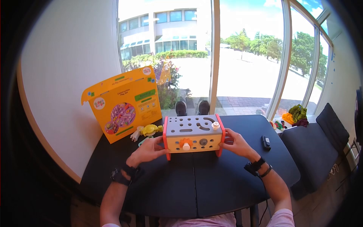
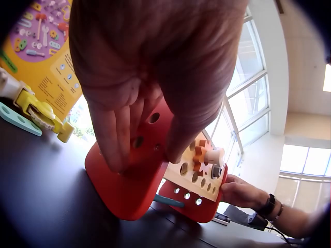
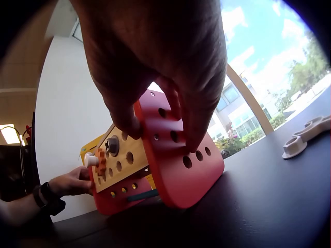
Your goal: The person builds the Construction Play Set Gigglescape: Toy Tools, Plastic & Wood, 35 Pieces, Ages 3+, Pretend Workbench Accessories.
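A toy workbench (image 1: 194,149) stands on the black table, with a grey slotted top, wooden front and red end panels. My left hand (image 1: 149,149) grips its left red panel (image 2: 124,199), thumb at the front edge and fingers along the outer face. At the other end, my right hand (image 1: 239,145) holds the right red panel (image 3: 176,181) between thumb and fingers. An orange gear (image 1: 181,141) with a white screw (image 1: 186,147) sits on the front beside a grey bolt (image 1: 203,142). Another white screw (image 1: 215,126) sticks up from the top.
Behind the left hand, an open orange toy box (image 1: 141,109) leans near yellow plastic pieces (image 1: 150,130). White pieces (image 3: 296,148) lie beyond the right panel. A small black device (image 1: 266,142) rests on the table's right side. Dark chairs (image 1: 310,151) stand by the window.
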A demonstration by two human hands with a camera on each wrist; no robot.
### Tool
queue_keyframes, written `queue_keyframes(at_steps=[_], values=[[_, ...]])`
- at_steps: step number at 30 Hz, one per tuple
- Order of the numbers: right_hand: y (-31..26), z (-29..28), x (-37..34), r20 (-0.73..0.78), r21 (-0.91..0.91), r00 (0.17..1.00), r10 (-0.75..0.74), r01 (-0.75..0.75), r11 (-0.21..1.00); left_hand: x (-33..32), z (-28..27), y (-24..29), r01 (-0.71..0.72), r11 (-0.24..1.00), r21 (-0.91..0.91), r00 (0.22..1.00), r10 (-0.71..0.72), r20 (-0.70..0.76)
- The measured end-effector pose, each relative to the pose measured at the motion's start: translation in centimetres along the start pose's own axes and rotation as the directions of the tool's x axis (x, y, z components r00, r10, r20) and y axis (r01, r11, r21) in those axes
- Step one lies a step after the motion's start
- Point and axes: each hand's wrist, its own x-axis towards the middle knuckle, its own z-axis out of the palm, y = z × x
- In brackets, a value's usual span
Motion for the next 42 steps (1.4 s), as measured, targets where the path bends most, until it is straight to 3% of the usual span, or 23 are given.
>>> queue_keyframes(at_steps=[20,23,26,27,29,31,35,38,42], values=[[-0.1,-0.2,-0.4,0.020,-0.006,1.000,0.021,-0.021,1.000,-0.1,0.3,-0.4,-0.012,1.000,-0.027,1.000,0.012,-0.007],[-0.1,-0.1,-0.4,0.022,-0.005,1.000,0.007,-0.007,1.000,-0.3,-0.5,0.3,0.026,0.999,-0.018,0.998,-0.025,0.063],[-0.2,-0.2,-0.5,0.019,-0.021,0.999,0.029,-0.029,0.999,0.5,-2.7,-2.1,-0.031,0.997,0.066,0.997,0.026,0.072],[-0.1,-0.2,-0.5,0.017,-0.012,0.999,0.032,-0.031,0.999,0.8,-3.8,-2.3,0.031,0.994,0.103,0.998,-0.035,0.043],[-0.2,-0.1,-0.5,0.014,0.002,0.999,0.033,-0.033,0.999,1.7,-5.6,-4.6,0.120,0.928,0.352,0.987,-0.074,-0.140],[-0.3,0.0,-0.5,0.006,-0.016,1.000,0.018,-0.018,1.000,2.9,-6.9,-8.8,0.257,0.782,0.568,0.944,-0.077,-0.321],[-0.5,0.0,-0.6,0.008,-0.027,1.000,0.026,-0.026,0.999,3.4,-6.9,-13.6,0.501,0.640,0.582,0.847,-0.225,-0.482],[-1.1,0.1,-0.8,0.006,-0.051,0.999,0.047,-0.047,0.998,4.3,-7.4,-14.8,0.592,0.519,0.617,0.797,-0.262,-0.544],[-1.1,0.0,-0.8,0.014,-0.071,0.999,0.043,-0.042,0.997,3.9,-7.8,-14.7,0.618,0.503,0.604,0.782,-0.316,-0.537]])
